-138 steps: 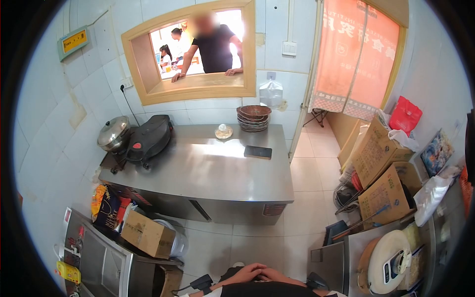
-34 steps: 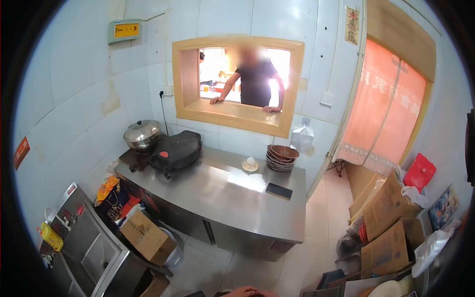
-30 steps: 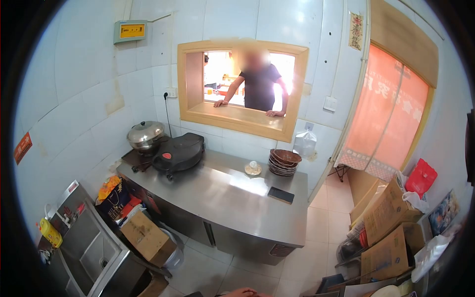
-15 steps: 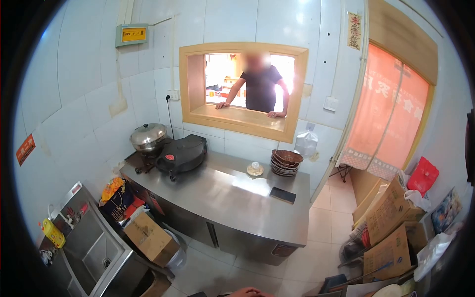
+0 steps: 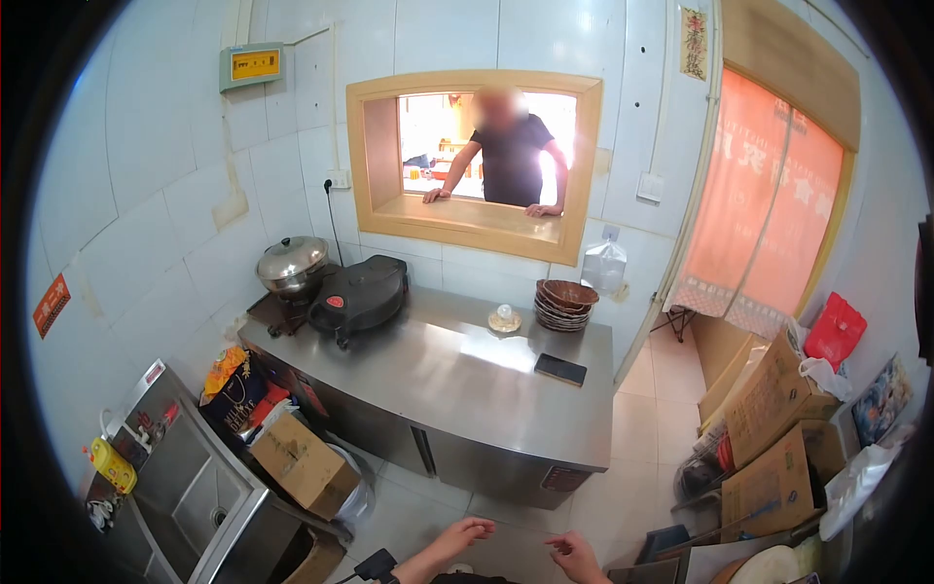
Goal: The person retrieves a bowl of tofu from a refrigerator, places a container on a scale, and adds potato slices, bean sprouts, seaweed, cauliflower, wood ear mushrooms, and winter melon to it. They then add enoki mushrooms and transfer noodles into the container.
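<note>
My left hand (image 5: 464, 534) is low in the view over the floor, its fingers loosely stretched toward the right and nothing in them. Facing it across a gap, my right hand (image 5: 574, 557) has its fingers slightly bent and apart, also holding nothing. Neither hand touches any object. Beyond them stands the stainless steel counter (image 5: 428, 365). On its top lie a dark phone (image 5: 560, 369), a small pale dish with a clear knob-like top (image 5: 504, 319), a stack of brown woven baskets (image 5: 564, 307), a black electric griddle (image 5: 358, 294) and a lidded steel pot (image 5: 293, 264).
Across the wooden serving window (image 5: 467, 234) a person in a dark shirt (image 5: 511, 161) leans on the sill. A metal sink (image 5: 195, 496) and a cardboard box (image 5: 304, 465) are on the left. More boxes (image 5: 773, 487) line the right wall, near a curtained doorway (image 5: 759, 204).
My hands, earlier together at the bottom edge, have come up into view and moved apart. The view has tilted slightly downward. The person at the window stays in place.
</note>
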Demonstrator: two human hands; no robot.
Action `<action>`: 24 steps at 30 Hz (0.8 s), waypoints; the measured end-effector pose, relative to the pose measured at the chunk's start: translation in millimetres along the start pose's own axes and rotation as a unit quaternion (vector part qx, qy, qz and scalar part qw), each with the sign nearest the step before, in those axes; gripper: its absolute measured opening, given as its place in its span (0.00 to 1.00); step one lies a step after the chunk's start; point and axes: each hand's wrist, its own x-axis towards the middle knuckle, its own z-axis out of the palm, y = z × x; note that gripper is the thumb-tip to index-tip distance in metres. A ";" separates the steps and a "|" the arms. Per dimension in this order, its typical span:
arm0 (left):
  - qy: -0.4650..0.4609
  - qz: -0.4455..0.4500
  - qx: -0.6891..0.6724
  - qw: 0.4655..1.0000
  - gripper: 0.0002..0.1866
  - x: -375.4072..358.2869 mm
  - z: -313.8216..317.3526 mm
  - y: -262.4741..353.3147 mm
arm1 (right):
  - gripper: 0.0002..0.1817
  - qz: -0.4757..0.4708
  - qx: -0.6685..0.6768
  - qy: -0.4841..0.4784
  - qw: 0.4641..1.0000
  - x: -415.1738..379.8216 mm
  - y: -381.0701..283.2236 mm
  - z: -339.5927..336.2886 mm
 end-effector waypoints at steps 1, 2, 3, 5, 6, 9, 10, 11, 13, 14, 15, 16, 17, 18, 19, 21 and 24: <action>0.012 -0.008 -0.010 1.000 0.17 -2.6 -3.1 4.9 | 0.11 -0.011 0.001 0.025 1.000 1.0 -4.6 -1.5; 0.025 -0.016 -0.021 0.999 0.17 -4.5 -6.1 6.6 | 0.11 -0.011 0.001 0.024 1.000 1.3 -8.8 -2.9; 0.025 -0.016 -0.021 0.999 0.17 -3.7 -9.7 3.3 | 0.11 -0.001 0.010 0.011 1.000 1.3 -12.8 -4.3; 0.026 -0.008 -0.038 0.999 0.18 0.0 -15.6 -8.2 | 0.12 0.011 0.018 -0.004 1.000 -0.2 -13.9 -3.8; 0.025 -0.009 -0.038 0.999 0.18 1.3 -18.4 -13.4 | 0.12 0.001 0.019 -0.037 0.999 -0.4 -12.3 -1.3; 0.027 -0.003 -0.060 0.998 0.18 0.8 -20.8 -17.9 | 0.12 0.016 0.054 -0.095 0.994 -6.4 1.9 14.8; 0.035 -0.008 -0.059 0.998 0.18 -2.1 -20.1 -16.8 | 0.12 0.041 0.089 -0.119 0.988 -10.0 9.5 22.8; 0.045 -0.013 -0.058 0.997 0.18 -4.5 -20.0 -16.4 | 0.12 0.041 0.090 -0.121 0.988 -12.7 17.8 30.5; 0.041 -0.018 -0.041 0.998 0.17 -2.1 -17.8 -22.9 | 0.12 0.048 0.088 -0.175 0.979 -15.3 30.2 43.5; 0.035 -0.023 -0.025 0.999 0.17 -0.6 -16.0 -27.5 | 0.12 0.047 0.088 -0.177 0.979 -15.7 33.1 50.1; 0.036 -0.023 -0.025 0.999 0.17 0.3 -14.5 -31.7 | 0.12 0.052 0.082 -0.212 0.972 -15.9 35.8 57.5; 0.028 -0.020 -0.036 0.999 0.17 0.3 -12.5 -34.8 | 0.12 0.057 0.075 -0.247 0.964 -16.2 35.4 63.7; 0.019 -0.016 -0.046 0.999 0.16 0.2 -10.4 -37.7 | 0.12 0.058 0.076 -0.249 0.964 -17.4 34.7 68.8; 0.020 -0.017 -0.047 0.999 0.16 0.2 -8.0 -40.4 | 0.13 0.075 0.103 -0.277 0.952 -18.8 34.1 73.2; 0.019 -0.024 -0.047 0.998 0.16 -0.3 -4.8 -41.3 | 0.14 0.092 0.130 -0.303 0.939 -19.4 31.0 74.7; 0.018 -0.031 -0.047 0.998 0.16 2.1 -0.2 -48.3 | 0.13 0.109 0.134 -0.290 0.941 -20.5 24.9 71.6; -0.015 -0.048 -0.031 0.998 0.16 12.0 4.0 -74.0 | 0.16 0.117 0.127 -0.279 0.945 -21.5 28.5 72.1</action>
